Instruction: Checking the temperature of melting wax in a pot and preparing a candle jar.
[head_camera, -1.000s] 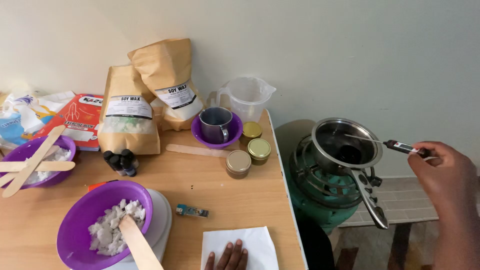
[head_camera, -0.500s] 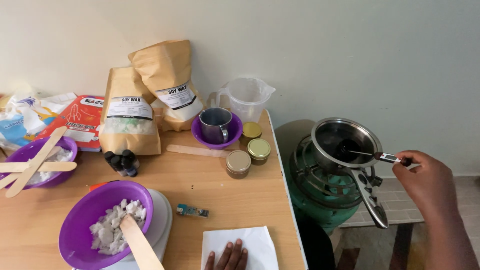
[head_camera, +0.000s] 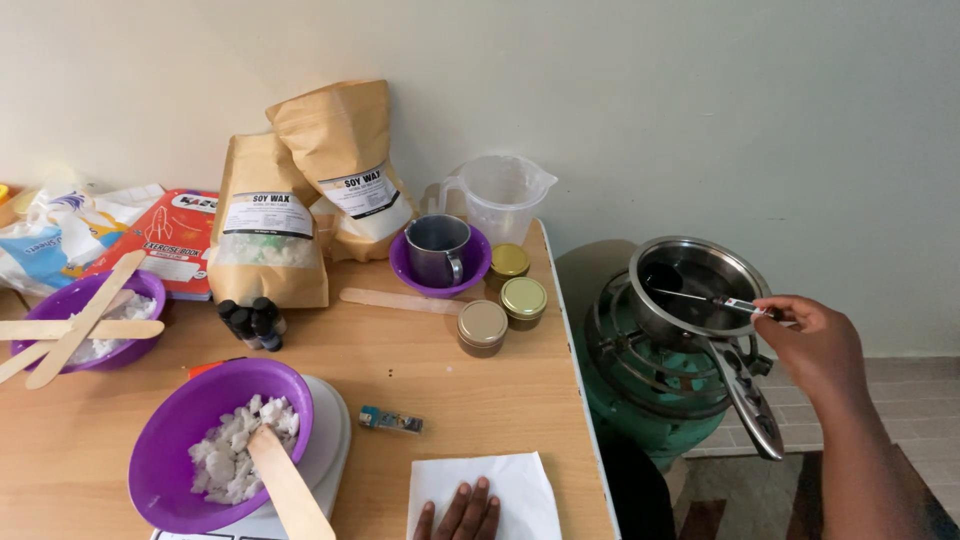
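My right hand (head_camera: 815, 345) holds a thin probe thermometer (head_camera: 715, 299) by its handle. The metal tip reaches into a steel saucepan (head_camera: 700, 285) that sits on a green gas burner (head_camera: 650, 385) to the right of the table. The pan's long handle (head_camera: 750, 400) points toward me, just left of my wrist. My left hand (head_camera: 460, 515) rests flat on a white paper napkin (head_camera: 485, 495) at the table's front edge, with only the fingers showing.
On the wooden table (head_camera: 400, 380) stand a purple bowl of white wax chunks with a wooden stick (head_camera: 225, 450) on a scale, two brown paper bags (head_camera: 310, 190), a clear jug (head_camera: 500, 195), a metal cup in a purple bowl (head_camera: 440, 250), three lidded jars (head_camera: 505, 300) and small dark bottles (head_camera: 252, 322).
My right hand has moved left and down toward the pan, bringing the thermometer's tip from outside the rim into the pan. My left hand stays on the napkin.
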